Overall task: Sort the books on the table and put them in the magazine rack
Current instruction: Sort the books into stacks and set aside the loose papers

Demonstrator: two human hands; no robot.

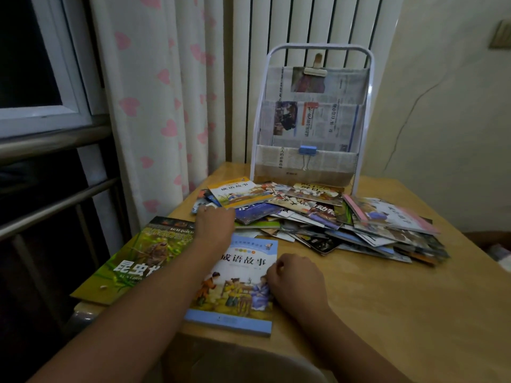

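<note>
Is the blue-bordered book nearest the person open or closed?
Closed. The blue-bordered book lies flat on the table, front cover up, with the right hand resting on it.

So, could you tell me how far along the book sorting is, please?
Done: a green book and a blue book lie apart from the pile. In hand: left hand reaches the pile; right hand rests on the blue book. Left: the rack holds only newspaper.

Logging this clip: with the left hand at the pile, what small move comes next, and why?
Probably the left hand draws the orange-topped book off the pile toward the two books already set aside. Its fingers are at that book's near edge, while the right hand rests on the blue-bordered book. No loose books sit in the rack yet.
</note>
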